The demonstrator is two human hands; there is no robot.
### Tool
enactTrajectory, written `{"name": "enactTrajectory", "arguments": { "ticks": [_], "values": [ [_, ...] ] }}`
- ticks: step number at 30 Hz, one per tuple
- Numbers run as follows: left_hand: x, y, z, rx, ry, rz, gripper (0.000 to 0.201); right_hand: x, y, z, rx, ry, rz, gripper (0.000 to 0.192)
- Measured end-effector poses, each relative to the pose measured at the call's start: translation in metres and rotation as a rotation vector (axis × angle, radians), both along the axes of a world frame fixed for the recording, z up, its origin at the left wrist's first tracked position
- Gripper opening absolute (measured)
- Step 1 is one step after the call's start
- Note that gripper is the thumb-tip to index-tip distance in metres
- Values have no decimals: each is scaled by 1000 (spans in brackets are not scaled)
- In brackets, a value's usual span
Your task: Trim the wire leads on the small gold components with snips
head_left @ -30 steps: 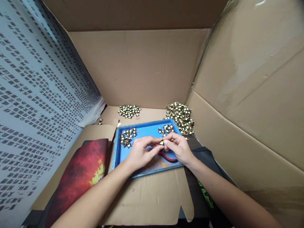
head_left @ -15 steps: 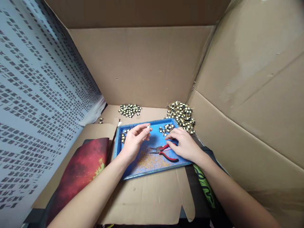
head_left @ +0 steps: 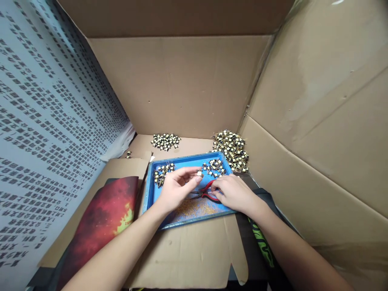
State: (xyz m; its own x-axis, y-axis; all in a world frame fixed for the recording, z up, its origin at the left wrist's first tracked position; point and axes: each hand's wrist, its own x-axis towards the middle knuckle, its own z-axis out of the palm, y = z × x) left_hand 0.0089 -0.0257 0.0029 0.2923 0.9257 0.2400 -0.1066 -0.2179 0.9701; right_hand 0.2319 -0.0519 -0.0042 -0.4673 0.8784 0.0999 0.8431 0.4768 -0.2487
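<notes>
Between the thumb and fingers of my left hand (head_left: 176, 190) is a small wire-leaded component (head_left: 199, 173) with a pale, boxy body. My right hand (head_left: 233, 192) is closed around the red-and-black handles of the pliers (head_left: 207, 186). The jaws point left, just below my left fingertips, and look clear of the component. Both hands are over the blue tray (head_left: 147, 198). Inside it, one cluster of similar components (head_left: 159, 174) lies at the left and another cluster (head_left: 214, 165) at the back right. Short copper-coloured wire clippings (head_left: 197, 209) cover the front part.
Behind the tray sit a small pile of components (head_left: 165, 141) at the left and a larger, wire-tangled pile (head_left: 232, 147) at the right. Cardboard walls (head_left: 182, 85) rise at the back and right. A red patterned mat (head_left: 103, 218) lies folded at the left.
My left hand has moved right and slightly nearer with the component, uncovering the tray's left cluster. The right hand has come down onto the pliers and closed around the handles.
</notes>
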Motion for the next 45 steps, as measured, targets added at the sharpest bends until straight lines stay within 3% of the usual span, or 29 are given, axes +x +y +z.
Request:
{"name": "enactTrajectory", "arguments": {
  "ticks": [7,11,14,18,20,23,29,40,45],
  "values": [
    [0,-1,-1,44,-5,-15,30,-1,-5,6,98,-20,-12,4],
    [0,-1,0,23,-33,-32,29,7,-3,11,125,82,-55,13],
    [1,-1,1,-35,-77,-48,31,11,0,11,5,395,-96,21],
    [1,-1,7,-202,-83,-74,34,2,-3,6,-336,974,-98,11],
    [2,-2,9,-267,-88,-96,35,-7,-8,4,-435,1095,-68,17],
    [3,-2,10,-314,-108,-144,37,-18,-14,1,-370,1076,-66,29],
    [4,0,6,-368,-117,-208,41,-26,-15,-3,-242,1099,-84,15],
    [7,-3,2,-303,-42,-148,38,-26,-17,-3,10,903,-185,14],
    [6,-4,-2,-264,15,-136,36,-26,-16,-1,33,868,-182,14]
  ]
}}
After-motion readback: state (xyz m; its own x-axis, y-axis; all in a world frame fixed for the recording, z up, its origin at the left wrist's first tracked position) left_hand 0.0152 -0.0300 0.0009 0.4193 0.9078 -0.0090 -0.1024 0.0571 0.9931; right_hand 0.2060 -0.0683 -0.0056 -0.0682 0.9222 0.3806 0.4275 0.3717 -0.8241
